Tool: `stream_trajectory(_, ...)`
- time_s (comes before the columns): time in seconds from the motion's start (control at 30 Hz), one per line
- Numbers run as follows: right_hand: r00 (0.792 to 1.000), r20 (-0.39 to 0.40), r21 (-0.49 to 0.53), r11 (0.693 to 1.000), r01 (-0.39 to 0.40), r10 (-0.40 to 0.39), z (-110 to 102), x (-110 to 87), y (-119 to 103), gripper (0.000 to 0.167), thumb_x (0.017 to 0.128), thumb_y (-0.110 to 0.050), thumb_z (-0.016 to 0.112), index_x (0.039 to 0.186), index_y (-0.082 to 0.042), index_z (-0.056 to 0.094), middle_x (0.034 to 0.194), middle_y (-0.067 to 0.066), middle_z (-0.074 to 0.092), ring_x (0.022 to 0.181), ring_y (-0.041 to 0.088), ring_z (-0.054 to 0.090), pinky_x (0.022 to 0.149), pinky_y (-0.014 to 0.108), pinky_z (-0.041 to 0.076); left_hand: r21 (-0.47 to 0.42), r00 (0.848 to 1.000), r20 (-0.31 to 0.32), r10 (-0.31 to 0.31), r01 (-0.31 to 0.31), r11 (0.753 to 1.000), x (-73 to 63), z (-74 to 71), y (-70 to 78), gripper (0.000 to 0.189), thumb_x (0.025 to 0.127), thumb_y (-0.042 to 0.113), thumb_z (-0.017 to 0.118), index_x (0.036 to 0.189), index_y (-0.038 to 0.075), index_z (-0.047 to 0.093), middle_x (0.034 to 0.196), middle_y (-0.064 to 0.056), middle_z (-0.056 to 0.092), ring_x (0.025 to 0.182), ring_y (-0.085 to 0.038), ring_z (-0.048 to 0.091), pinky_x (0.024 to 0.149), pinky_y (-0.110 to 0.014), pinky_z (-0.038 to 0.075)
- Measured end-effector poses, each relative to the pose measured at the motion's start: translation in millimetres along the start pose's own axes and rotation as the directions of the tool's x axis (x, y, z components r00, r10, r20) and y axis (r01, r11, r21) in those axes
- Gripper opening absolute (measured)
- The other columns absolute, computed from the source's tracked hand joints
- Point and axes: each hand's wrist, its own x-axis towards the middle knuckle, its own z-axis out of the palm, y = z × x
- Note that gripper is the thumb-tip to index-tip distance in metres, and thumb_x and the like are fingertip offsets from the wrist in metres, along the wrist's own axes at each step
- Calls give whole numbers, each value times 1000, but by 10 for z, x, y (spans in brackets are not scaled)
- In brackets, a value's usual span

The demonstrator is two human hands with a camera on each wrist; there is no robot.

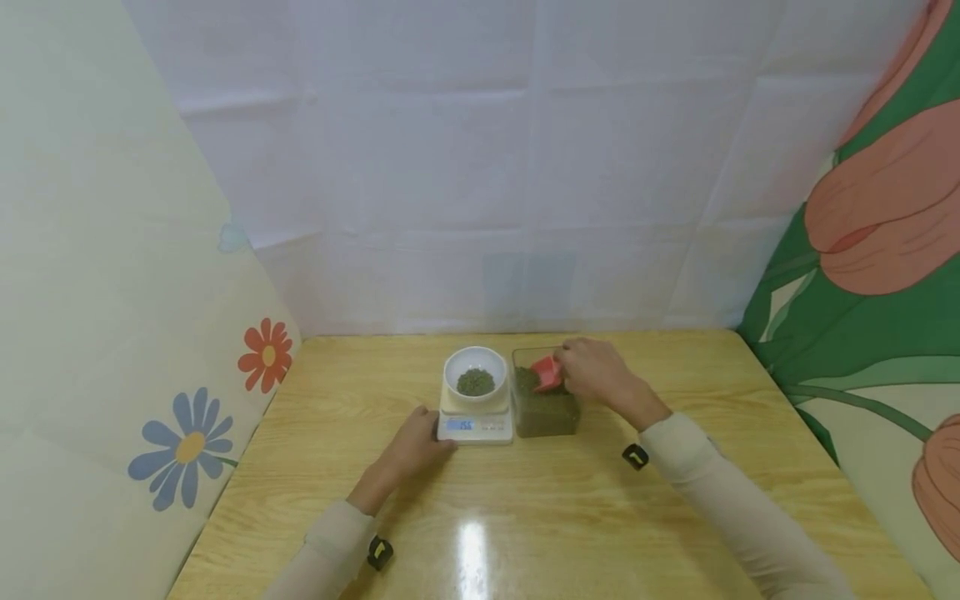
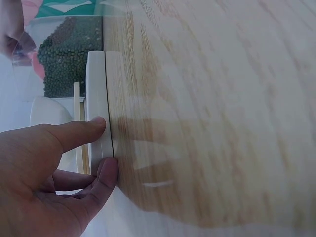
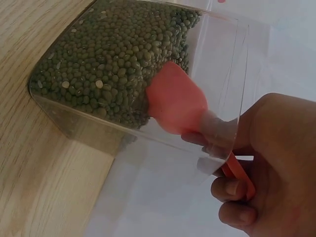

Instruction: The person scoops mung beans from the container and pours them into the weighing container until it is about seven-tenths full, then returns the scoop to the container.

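Note:
A white kitchen scale (image 1: pixel 475 427) with a lit display carries a white bowl (image 1: pixel 476 364) holding a small heap of green mung beans (image 1: pixel 476 382). My left hand (image 1: pixel 415 442) grips the scale's near left corner; in the left wrist view its thumb (image 2: pixel 84 133) lies on the scale's edge, fingers curled at the side. To the right of the scale stands a clear plastic container (image 1: pixel 546 421) of mung beans (image 3: pixel 113 59). My right hand (image 3: pixel 276 158) holds a red scoop (image 3: pixel 177 98) by its handle, the scoop's front edge dipped into the beans.
The wooden table (image 1: pixel 570 517) reaches back to a white cloth backdrop (image 1: pixel 450 167). Flower-patterned panels (image 1: pixel 187 450) flank it at left and right. The container's clear wall rises between part of the right hand and the beans.

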Motion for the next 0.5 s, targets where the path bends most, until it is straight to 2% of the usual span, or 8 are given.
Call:
stream_trajectory(0.23,1000,-12,-11,1000,16,-16,13,30,-46,11,87,-1,69,96,-2,76,88,10,71,77,26,67,65,41,59,-13,1000,1,-2,2,1000,-7,3,-8,40,90,17,84,124,0,72,98,-6,58,89,-19,50,80,-34,52)
stream_trajectory(0.5,1000,12,-5,1000,-6,6,2,49,-77,9,91,-2,68,95,-2,76,90,10,73,78,26,68,65,41,58,-29,1000,1,-2,2,1000,-8,-3,-15,41,89,17,85,124,0,72,100,-7,59,89,-19,51,82,-36,53)
